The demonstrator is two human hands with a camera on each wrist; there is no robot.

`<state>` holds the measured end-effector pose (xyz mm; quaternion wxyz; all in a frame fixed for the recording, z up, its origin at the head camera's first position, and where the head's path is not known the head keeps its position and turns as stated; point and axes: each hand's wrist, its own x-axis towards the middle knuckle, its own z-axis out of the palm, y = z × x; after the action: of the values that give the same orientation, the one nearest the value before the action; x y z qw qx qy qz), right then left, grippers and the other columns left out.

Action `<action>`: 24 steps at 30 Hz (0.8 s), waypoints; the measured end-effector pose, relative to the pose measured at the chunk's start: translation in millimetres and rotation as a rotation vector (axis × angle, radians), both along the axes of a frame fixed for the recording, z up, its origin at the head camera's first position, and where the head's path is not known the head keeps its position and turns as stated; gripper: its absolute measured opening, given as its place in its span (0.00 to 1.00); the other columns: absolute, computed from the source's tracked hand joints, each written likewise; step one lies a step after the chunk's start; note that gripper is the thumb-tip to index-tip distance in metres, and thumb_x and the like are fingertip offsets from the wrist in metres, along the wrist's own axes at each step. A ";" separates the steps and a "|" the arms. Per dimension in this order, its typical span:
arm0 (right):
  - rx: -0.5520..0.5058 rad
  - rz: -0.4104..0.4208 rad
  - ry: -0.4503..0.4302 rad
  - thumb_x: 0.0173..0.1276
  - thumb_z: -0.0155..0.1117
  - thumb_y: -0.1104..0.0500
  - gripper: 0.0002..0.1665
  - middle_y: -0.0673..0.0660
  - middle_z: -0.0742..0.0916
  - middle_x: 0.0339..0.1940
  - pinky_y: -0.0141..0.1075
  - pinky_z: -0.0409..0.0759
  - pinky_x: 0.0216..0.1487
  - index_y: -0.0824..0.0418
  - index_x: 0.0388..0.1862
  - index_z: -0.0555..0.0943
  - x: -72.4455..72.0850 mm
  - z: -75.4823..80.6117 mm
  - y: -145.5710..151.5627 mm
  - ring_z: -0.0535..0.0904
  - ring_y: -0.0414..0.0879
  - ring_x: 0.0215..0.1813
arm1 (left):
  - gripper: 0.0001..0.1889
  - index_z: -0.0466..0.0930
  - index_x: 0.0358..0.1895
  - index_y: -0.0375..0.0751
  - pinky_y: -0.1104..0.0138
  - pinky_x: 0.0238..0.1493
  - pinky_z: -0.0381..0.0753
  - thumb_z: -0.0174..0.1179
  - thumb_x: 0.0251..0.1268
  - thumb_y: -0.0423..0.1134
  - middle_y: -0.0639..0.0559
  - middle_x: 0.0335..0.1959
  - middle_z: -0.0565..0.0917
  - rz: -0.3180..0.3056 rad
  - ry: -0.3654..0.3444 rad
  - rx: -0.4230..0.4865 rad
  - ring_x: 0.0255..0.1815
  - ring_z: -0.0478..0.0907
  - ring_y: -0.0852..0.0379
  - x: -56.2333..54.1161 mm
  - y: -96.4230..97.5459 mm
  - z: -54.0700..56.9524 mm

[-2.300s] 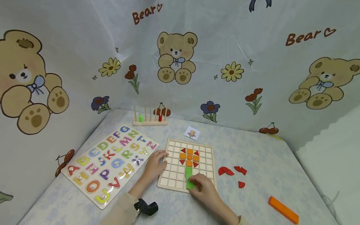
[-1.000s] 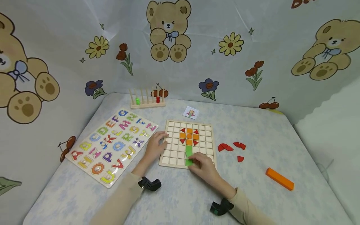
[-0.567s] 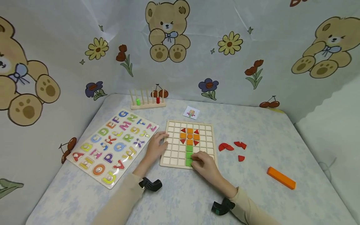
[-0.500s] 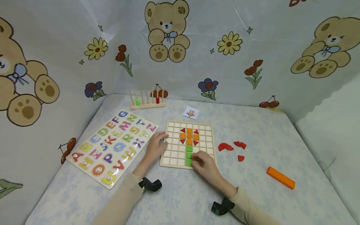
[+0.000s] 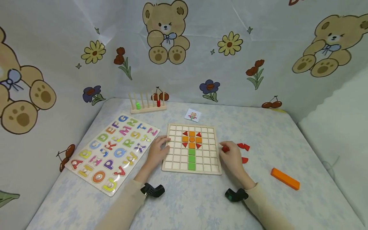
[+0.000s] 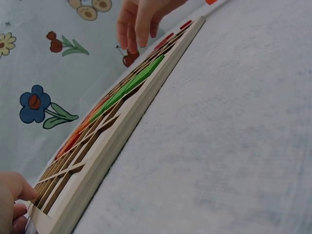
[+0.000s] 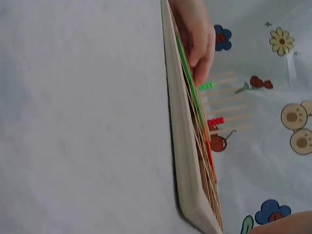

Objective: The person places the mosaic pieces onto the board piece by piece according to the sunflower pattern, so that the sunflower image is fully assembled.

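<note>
A square wooden grid board (image 5: 175, 157) lies on the table, bearing a flower of orange squares, red triangles and a green stem (image 5: 191, 158). My left hand (image 5: 157, 149) rests at the board's left edge, fingertips on the rim. The left wrist view shows that hand (image 6: 10, 197) at a board corner. To the right of the board, my right hand (image 5: 231, 157) reaches over red pieces (image 5: 226, 149), with red showing between thumb and index finger. Its fingers (image 6: 143, 31) point down and stand apart in the left wrist view; the palm side is hidden.
More red pieces (image 5: 244, 146) lie past the right hand. An orange bar (image 5: 285, 179) is farther right. A picture card (image 5: 193, 115) and a bead rack (image 5: 148, 109) stand behind the board; an alphabet puzzle (image 5: 115, 153) lies at left.
My right hand has left the green pieces and moved right to the red ones. The green pieces now sit straight in a column. My left hand stays at the board's edge.
</note>
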<state>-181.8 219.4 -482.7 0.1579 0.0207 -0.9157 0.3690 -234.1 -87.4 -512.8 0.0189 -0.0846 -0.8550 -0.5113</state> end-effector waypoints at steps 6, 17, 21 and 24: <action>0.066 -0.097 -0.083 0.63 0.63 0.69 0.20 0.73 0.84 0.49 0.55 0.78 0.51 0.76 0.54 0.79 -3.8 -5.5 26.4 0.77 0.64 0.50 | 0.18 0.81 0.59 0.39 0.50 0.77 0.60 0.59 0.66 0.36 0.44 0.68 0.75 0.000 0.023 -0.012 0.72 0.67 0.44 -0.1 2.1 0.4; 0.030 -0.127 0.014 0.61 0.68 0.71 0.17 0.69 0.83 0.38 0.44 0.78 0.40 0.75 0.50 0.81 -12.4 -19.4 35.4 0.79 0.59 0.40 | 0.19 0.81 0.59 0.39 0.50 0.77 0.60 0.59 0.66 0.36 0.44 0.68 0.74 0.011 0.011 -0.016 0.73 0.66 0.44 0.6 1.9 1.0; 0.021 -0.135 0.025 0.60 0.66 0.73 0.17 0.69 0.83 0.38 0.39 0.77 0.38 0.74 0.49 0.81 -13.0 -21.9 36.3 0.79 0.59 0.39 | 0.18 0.81 0.59 0.39 0.49 0.77 0.60 0.59 0.66 0.35 0.44 0.68 0.74 0.016 0.009 -0.017 0.73 0.66 0.44 1.5 1.3 0.7; -0.004 -0.124 0.007 0.60 0.64 0.73 0.18 0.70 0.82 0.44 0.43 0.79 0.43 0.75 0.51 0.80 -11.6 -20.9 36.5 0.79 0.61 0.44 | 0.18 0.81 0.59 0.39 0.50 0.77 0.60 0.59 0.66 0.36 0.44 0.68 0.74 0.009 0.008 -0.015 0.73 0.66 0.44 1.1 2.0 1.0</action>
<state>-193.4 255.9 -503.6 0.1839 -0.0351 -0.9138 0.3604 -233.0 -85.3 -511.8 0.0241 -0.0827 -0.8592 -0.5044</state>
